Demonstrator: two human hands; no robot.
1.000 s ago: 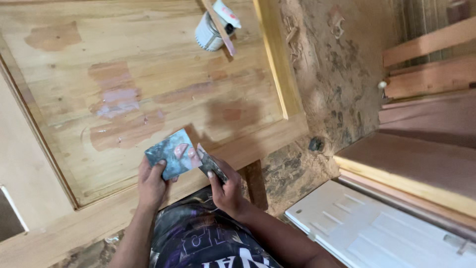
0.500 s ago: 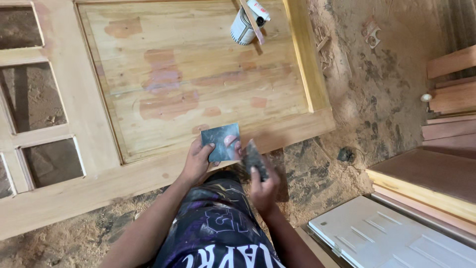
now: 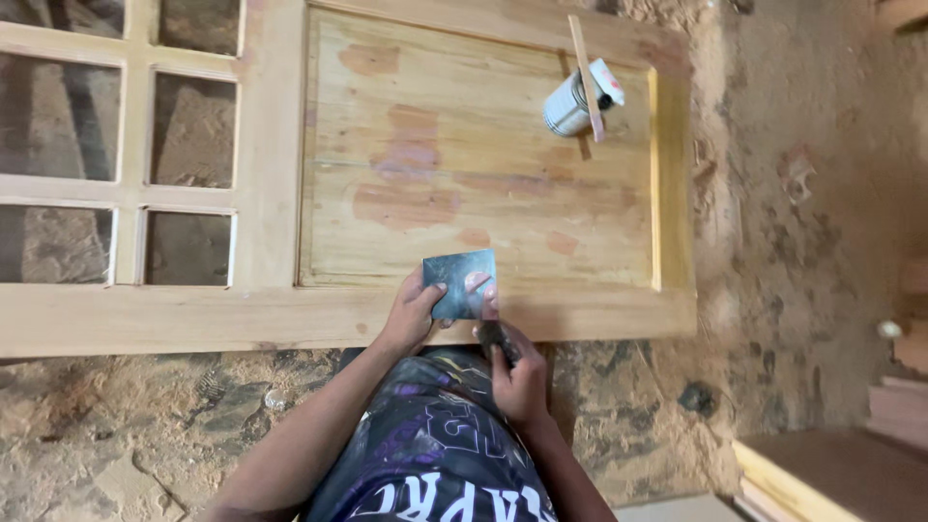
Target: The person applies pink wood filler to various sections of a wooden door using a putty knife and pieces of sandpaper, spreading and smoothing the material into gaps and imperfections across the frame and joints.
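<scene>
My left hand (image 3: 414, 311) holds a square dark metal plate (image 3: 458, 282) smeared with pinkish filler, just above the near rail of a wooden door (image 3: 290, 319) that lies flat. My right hand (image 3: 517, 375) grips a small dark scraper blade (image 3: 491, 335) right below the plate's lower corner. Pink filler patches (image 3: 406, 193) mark the door's lower panel. At the panel's far end stands a small white tin (image 3: 568, 104) with a thin wooden stick (image 3: 585, 63) resting across it.
The door's left half has open glazing frames (image 3: 188, 130) showing ground beneath. Sawdust-covered earth floor (image 3: 773, 242) surrounds the door. Wooden boards (image 3: 831, 474) are stacked at the lower right. My knee in dark printed shorts (image 3: 425, 445) sits below the hands.
The view has swung left, so the door's glazing frames now show and the boards at right slid out. My right hand drew the scraper down under the plate.
</scene>
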